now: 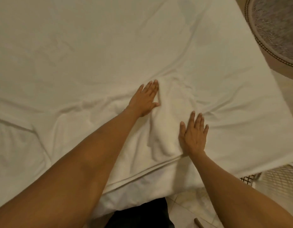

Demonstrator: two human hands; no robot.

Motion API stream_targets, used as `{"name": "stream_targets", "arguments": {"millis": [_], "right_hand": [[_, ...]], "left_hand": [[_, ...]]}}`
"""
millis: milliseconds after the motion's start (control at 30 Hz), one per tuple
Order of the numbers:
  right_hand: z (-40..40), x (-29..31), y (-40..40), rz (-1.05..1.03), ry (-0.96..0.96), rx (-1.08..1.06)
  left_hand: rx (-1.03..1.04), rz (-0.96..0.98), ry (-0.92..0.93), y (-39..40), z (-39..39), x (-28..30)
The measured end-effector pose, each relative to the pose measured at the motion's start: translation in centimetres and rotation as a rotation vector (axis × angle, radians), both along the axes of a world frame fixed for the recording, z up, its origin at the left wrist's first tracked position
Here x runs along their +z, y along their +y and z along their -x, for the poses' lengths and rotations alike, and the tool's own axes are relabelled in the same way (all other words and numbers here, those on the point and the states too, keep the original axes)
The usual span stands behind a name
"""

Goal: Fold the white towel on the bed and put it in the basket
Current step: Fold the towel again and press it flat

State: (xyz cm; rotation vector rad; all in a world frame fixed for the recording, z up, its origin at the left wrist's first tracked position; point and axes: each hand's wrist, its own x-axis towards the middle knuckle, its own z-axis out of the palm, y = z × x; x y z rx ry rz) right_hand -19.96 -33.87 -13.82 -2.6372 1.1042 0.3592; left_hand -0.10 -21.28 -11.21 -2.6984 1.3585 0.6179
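The white towel (168,116) lies bunched in a long rumpled ridge on the white bed (93,46), near its front edge. My left hand (145,99) rests flat against the towel's left side, fingers spread, thumb touching the fabric. My right hand (194,134) lies flat on the towel's right lower side, fingers apart. Neither hand grips anything. A white lattice basket (280,178) shows at the lower right edge, only partly in view beside the bed.
The bed sheet is wrinkled around the towel. A round patterned rug (277,30) lies on the floor at the upper right. Tiled floor (191,209) shows below the bed's edge, with my dark clothing (142,214) at the bottom centre.
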Motion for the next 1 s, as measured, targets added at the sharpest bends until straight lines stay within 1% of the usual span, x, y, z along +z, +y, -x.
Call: {"name": "stream_targets", "arguments": {"millis": [100,200,267,367,467,533,600,667,733,900,1000], "right_hand": [[1.0,-0.5,-0.3,-0.044,-0.007,-0.126],[1.2,-0.9,-0.2,-0.082,-0.056,-0.164],[1.1,-1.1,0.1,-0.087,-0.088,-0.175],[1.0,-1.0,0.6,-0.132,-0.143,-0.208],[1.2,-1.0,0.9,-0.144,-0.165,-0.186],[1.4,-1.0,1.0,-0.149,-0.162,-0.144],[1.5,-1.0,0.9,-0.172,-0.167,-0.132],[1.5,-0.8,0.7,-0.187,-0.187,-0.142],[1.4,-0.6,0.2,-0.187,-0.197,-0.155],[0.7,0.1,-0.8,-0.204,-0.162,-0.175],[0.1,0.6,-0.5,-0.171,-0.124,-0.162]], "left_hand": [[-0.008,-0.024,0.014,-2.2,-0.7,-0.5],[0.059,0.085,0.076,-3.9,-1.5,-0.7],[-0.02,0.087,0.036,-5.7,-1.9,-0.4],[-0.303,-0.05,-0.087,-8.6,-2.1,0.0],[-0.559,-0.249,-0.172,-11.3,-2.0,0.2],[-0.645,-0.377,-0.185,-12.6,-2.1,0.2],[-0.664,-0.437,-0.196,-13.0,-2.3,0.0],[-0.659,-0.421,-0.212,-12.7,-2.7,0.0],[-0.661,-0.357,-0.236,-12.1,-3.2,0.1],[-0.671,-0.316,-0.282,-11.1,-3.3,0.4],[-0.66,-0.219,-0.296,-10.3,-2.7,0.4]]}}
